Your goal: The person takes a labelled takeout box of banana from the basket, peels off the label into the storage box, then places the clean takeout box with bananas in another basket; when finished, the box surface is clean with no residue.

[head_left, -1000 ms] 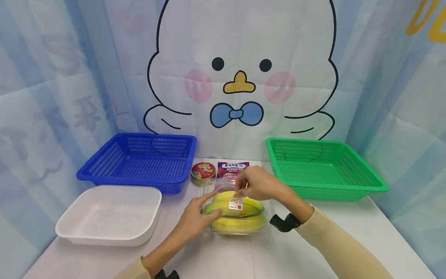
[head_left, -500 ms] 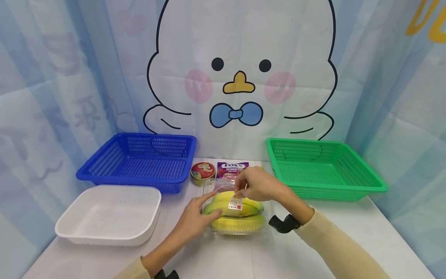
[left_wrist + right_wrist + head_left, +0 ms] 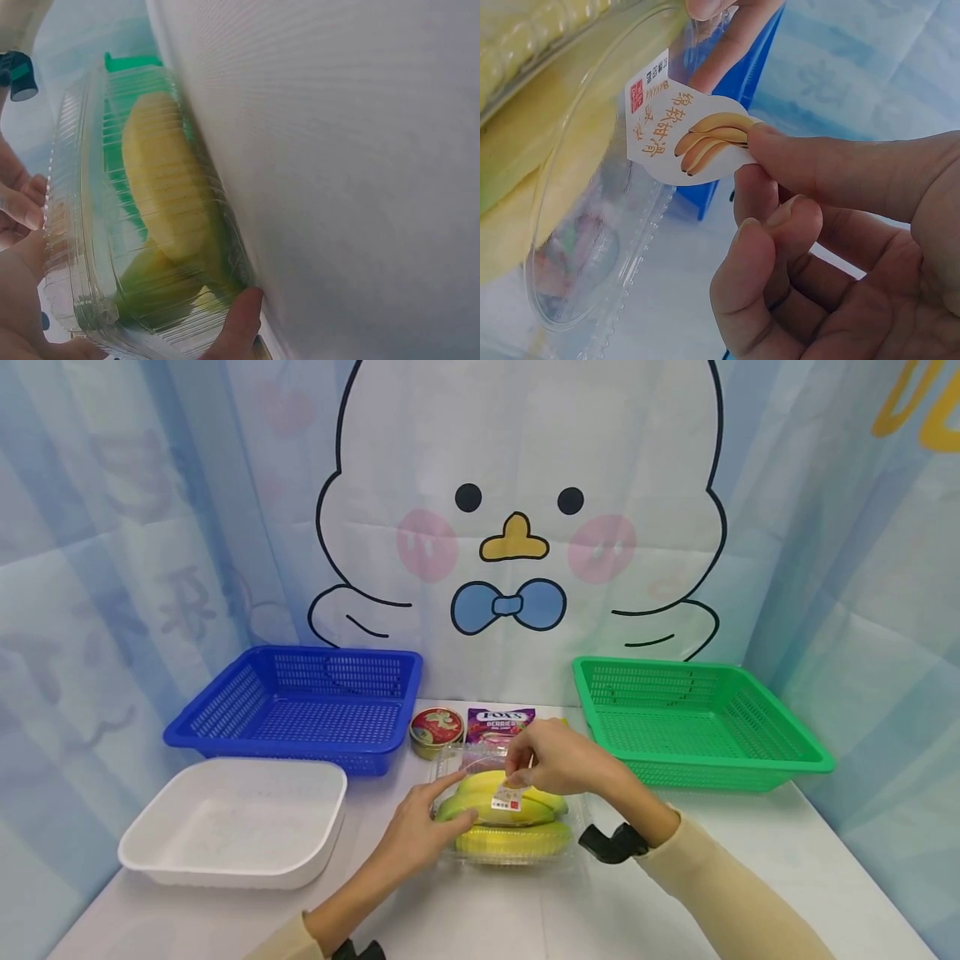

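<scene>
A clear plastic clamshell box point(image 3: 517, 858) of yellow-green bananas point(image 3: 487, 810) lies mid-table, its lid down. My left hand point(image 3: 420, 827) holds the box's left end, thumb over the lid; in the left wrist view a fingertip point(image 3: 241, 322) rests low on its side. Above the lid, my right hand point(image 3: 558, 756) pinches the rounded end of a white sticker label point(image 3: 686, 139) between thumb and finger, other fingers curled. The label shows a banana picture and lettering. Its square end lies against the lid; whether it is stuck down there, I cannot tell.
A blue basket point(image 3: 292, 752) stands back left, with a white tub point(image 3: 232, 872) before it. At the back right is a green basket point(image 3: 705, 768). A round tin point(image 3: 437, 731) and a purple Fox's candy packet point(image 3: 498, 724) sit behind the box. Curtains enclose the table.
</scene>
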A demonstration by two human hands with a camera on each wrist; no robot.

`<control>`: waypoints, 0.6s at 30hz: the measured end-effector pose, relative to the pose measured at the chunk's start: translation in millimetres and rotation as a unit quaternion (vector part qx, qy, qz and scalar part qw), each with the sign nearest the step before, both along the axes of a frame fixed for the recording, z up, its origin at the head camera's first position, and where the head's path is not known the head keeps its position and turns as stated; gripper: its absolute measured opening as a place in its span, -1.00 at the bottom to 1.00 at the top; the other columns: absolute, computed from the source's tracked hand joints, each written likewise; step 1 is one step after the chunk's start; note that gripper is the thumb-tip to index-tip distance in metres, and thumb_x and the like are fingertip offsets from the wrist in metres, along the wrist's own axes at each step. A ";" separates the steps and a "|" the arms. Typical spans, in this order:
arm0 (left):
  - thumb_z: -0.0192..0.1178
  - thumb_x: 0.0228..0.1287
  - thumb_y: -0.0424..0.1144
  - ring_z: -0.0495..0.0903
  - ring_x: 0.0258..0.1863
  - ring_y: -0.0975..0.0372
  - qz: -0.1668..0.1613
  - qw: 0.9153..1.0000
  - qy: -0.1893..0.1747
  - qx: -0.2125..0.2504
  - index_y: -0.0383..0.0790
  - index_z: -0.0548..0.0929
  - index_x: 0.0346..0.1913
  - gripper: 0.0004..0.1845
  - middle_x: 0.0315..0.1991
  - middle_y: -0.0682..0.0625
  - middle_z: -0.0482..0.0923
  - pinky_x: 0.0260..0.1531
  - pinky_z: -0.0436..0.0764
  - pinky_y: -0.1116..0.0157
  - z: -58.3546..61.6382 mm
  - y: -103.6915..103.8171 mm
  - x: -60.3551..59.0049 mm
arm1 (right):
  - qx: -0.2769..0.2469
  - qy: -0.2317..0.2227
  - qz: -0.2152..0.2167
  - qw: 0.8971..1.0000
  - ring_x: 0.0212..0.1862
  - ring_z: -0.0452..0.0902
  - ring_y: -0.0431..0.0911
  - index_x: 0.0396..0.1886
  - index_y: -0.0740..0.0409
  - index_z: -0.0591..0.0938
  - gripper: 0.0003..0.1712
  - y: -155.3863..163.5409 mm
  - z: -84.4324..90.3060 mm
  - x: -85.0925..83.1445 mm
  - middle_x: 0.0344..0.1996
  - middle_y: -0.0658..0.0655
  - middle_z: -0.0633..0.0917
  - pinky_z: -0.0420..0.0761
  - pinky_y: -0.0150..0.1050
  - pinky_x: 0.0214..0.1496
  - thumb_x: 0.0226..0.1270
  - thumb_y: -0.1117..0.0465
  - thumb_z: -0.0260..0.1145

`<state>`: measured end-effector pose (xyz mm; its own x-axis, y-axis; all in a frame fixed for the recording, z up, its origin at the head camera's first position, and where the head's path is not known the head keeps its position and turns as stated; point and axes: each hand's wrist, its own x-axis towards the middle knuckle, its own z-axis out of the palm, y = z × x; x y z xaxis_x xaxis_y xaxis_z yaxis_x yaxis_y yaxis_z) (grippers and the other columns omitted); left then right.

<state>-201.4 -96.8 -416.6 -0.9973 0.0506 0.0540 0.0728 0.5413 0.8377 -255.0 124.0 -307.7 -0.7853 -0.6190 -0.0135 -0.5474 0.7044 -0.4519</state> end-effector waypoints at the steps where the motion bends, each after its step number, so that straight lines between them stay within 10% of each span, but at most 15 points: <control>1: 0.42 0.30 0.07 0.47 0.41 -0.19 0.000 1.000 0.000 0.000 0.16 0.56 0.48 -0.32 0.40 -0.30 0.50 0.40 0.42 -0.38 0.1 -0.1 0.0 | -0.001 -0.001 -0.001 1.000 -0.44 0.49 -0.19 -0.48 0.03 0.72 -0.80 0.1 0.0 0.2 -0.52 -0.07 0.68 0.56 -0.36 -0.39 0.34 0.28 0.53; 18: 0.41 0.30 0.08 0.46 0.43 -0.19 -0.002 1.000 -0.005 0.003 0.17 0.56 0.48 -0.32 0.42 -0.30 0.48 0.41 0.40 -0.39 -0.4 -0.5 0.1 | -0.001 -0.002 -0.006 1.000 -0.44 0.49 -0.17 -0.48 0.04 0.72 -0.80 0.4 2.9 5.4 -0.53 -0.06 0.66 0.56 -0.36 -0.39 0.34 0.29 0.52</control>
